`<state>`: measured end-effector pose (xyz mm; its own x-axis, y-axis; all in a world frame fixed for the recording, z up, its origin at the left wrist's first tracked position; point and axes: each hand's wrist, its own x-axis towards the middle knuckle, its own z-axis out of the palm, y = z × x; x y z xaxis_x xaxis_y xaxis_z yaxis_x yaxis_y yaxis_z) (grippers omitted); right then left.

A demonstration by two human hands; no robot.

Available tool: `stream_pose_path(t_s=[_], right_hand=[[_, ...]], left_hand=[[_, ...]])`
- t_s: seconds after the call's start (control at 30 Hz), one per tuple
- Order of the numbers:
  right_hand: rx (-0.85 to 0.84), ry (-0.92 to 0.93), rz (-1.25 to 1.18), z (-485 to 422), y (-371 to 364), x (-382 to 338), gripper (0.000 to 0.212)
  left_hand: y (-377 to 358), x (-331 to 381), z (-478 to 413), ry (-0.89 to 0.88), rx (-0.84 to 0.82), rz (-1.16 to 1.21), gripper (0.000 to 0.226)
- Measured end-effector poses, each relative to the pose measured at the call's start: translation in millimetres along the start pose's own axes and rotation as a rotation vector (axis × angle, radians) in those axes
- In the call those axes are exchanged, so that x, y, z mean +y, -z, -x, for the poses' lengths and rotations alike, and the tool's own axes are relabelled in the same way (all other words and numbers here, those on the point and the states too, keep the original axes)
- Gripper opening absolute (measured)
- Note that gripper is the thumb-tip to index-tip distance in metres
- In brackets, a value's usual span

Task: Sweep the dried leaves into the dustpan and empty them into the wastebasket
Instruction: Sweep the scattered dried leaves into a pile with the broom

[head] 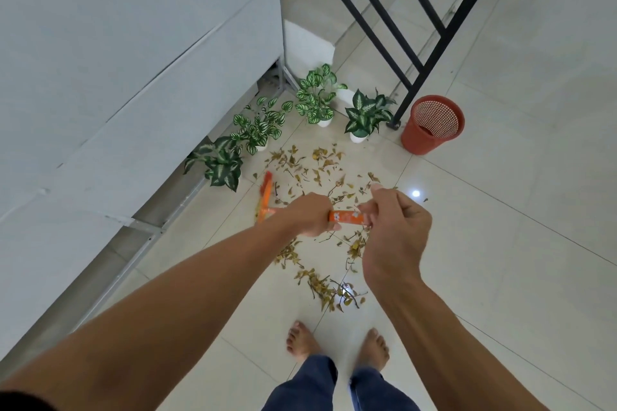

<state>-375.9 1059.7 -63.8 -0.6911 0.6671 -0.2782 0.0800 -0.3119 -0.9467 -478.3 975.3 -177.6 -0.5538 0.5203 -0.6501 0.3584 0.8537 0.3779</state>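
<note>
Dried yellow-brown leaves (310,170) lie scattered over the white tiled floor, from the potted plants down to my bare feet. An orange broom with a patterned handle (347,217) points down to the left; its orange head (265,197) touches the floor by the leaves' left edge. My left hand (309,213) grips the handle lower down. Higher on the handle, my right hand (394,227) holds its top end with curled fingers. A red mesh wastebasket (432,125) stands upright to the far right. No dustpan is in view.
Several potted green-and-white plants (315,100) stand in a row beyond the leaves. A grey wall (133,60) runs along the left. A black metal railing (400,43) rises at the back, its post beside the wastebasket. My feet (337,342) stand just below the leaves.
</note>
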Motion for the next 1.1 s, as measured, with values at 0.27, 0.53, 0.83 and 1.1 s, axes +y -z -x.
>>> stream_pose_path(t_s=[0.27, 0.53, 0.83, 1.1], right_hand=[[0.013, -0.082, -0.034, -29.3, -38.0, 23.6, 0.038], [0.029, -0.061, 0.013, -30.0, 0.2, 7.2, 0.041], [-0.013, -0.105, 0.006, -60.0, -24.3, 24.3, 0.029], [-0.008, -0.106, 0.009, -84.4, 29.1, 0.4, 0.032]], left_hand=[[20.9, -32.1, -22.8, 0.135, 0.024, -0.001, 0.025], [-3.9, 4.9, -31.8, 0.044, -0.011, 0.042, 0.032], [6.7, -18.9, -52.8, 0.177, 0.059, 0.089, 0.033], [-1.5, 36.6, -72.5, 0.074, 0.006, 0.07, 0.025]])
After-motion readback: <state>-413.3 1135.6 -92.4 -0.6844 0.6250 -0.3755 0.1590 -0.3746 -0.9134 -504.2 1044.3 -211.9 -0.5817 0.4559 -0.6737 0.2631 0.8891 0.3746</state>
